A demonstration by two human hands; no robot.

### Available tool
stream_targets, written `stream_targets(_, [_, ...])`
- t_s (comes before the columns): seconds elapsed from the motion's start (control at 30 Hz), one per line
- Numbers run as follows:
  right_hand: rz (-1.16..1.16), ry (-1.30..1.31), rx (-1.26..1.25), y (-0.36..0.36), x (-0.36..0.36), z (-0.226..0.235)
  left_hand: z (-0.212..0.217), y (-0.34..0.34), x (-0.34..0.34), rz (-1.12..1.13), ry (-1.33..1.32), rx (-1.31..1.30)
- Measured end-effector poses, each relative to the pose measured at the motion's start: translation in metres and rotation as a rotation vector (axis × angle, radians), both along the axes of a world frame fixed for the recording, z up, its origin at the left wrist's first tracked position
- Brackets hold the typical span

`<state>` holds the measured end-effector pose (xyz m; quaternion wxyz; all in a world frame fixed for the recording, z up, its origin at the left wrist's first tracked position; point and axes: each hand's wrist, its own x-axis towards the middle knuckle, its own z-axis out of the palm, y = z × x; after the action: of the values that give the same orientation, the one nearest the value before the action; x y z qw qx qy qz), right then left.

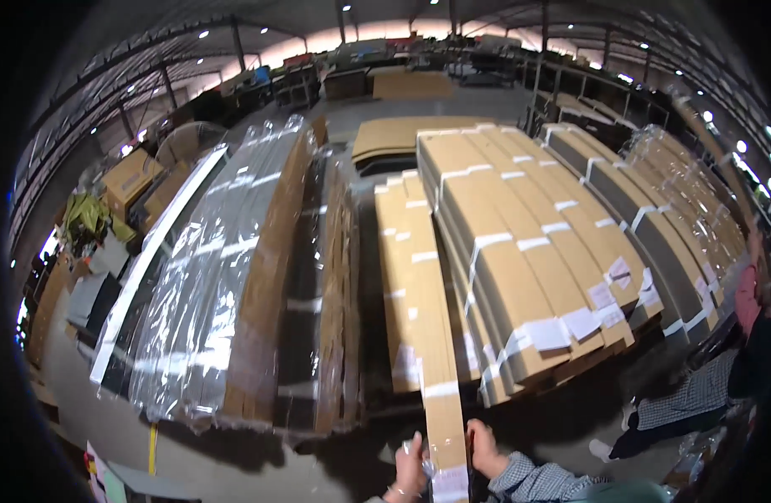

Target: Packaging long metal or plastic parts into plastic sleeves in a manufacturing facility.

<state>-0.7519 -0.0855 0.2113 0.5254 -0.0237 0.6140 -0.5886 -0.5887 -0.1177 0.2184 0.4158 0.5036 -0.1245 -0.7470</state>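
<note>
A long, narrow cardboard carton (444, 417) runs away from me at the lower middle, banded with white tape and bearing a white label near its close end. My left hand (409, 469) is closed at its left edge, with some shiny clear film or tape by the fingers. On the opposite edge, my right hand (486, 450) grips the carton, its fingertips partly hidden. The carton's far part lies along a stack of similar long cartons (398, 277).
Right of it stands a larger stack of taped cartons (519, 251). At left are long bundles wrapped in clear plastic (201, 293). Another person (695, 394) in a checked garment is at the far right. Loose boxes (132, 178) crowd the left side.
</note>
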Motion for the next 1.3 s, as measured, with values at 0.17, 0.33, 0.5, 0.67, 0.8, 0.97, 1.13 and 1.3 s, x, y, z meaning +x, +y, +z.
stream_targets(0.17, [0.104, 0.895, 0.034, 0.014, 0.004, -0.107, -0.093, 0.029, -0.017, -0.090, -0.684, -0.576])
stream_targets(0.33, [0.062, 1.771, 0.211, 0.041, -0.023, -0.283, -0.185, 0.015, -0.007, -0.463, -1.123, -0.643])
stream_targets(0.5, [0.230, 1.357, -0.026, 0.126, -0.083, -0.251, -0.155, 0.020, 0.010, -0.279, -0.708, -1.199])
stream_targets(0.67, [0.390, 0.831, -0.197, 0.095, -0.019, -0.071, -0.018, 0.056, 0.040, -0.399, -0.740, -0.974])
stream_targets(0.8, [0.477, 0.733, -0.395, 0.083, 0.035, 0.075, 0.061, 0.097, 0.080, -0.218, -0.643, -0.977])
stream_targets(0.97, [0.463, 0.550, -0.492, 0.089, 0.071, 0.115, 0.098, 0.100, 0.112, -0.146, -0.927, -1.228])
stream_targets(1.13, [0.321, 0.571, -0.546, 0.068, 0.079, 0.109, 0.139, 0.080, 0.125, -0.336, -0.811, -1.123])
stream_targets(1.3, [0.202, 0.522, -0.792, 0.072, 0.093, 0.171, 0.173, 0.098, 0.146, -0.343, -0.723, -1.232])
